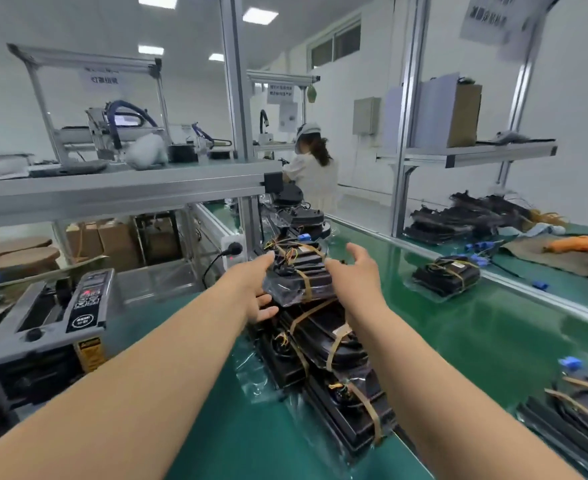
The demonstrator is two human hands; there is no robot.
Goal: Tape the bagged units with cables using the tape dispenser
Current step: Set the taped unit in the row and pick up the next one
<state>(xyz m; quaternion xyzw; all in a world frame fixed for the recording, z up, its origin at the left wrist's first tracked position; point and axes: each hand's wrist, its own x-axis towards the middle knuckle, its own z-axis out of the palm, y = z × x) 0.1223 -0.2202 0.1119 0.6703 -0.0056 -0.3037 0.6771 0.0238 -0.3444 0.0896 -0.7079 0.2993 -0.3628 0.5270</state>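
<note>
While both arms reach forward over the green table, the left hand grasps the near-left end of 1 bagged unit, thumb above, fingers below. Right hand released, fingers spread and straight, against the unit's right side; cannot tell how firm the contact is. Unit sits atop the far part of a row of bagged units running down the table's middle, each strapped with brown tape. Coloured cables show at the held unit's far end. Grey tape dispenser stands on the table to the left, well apart from both hands. 1 more taped unit lies alone to the right. A person in white stands at the far end, back turned.
</note>
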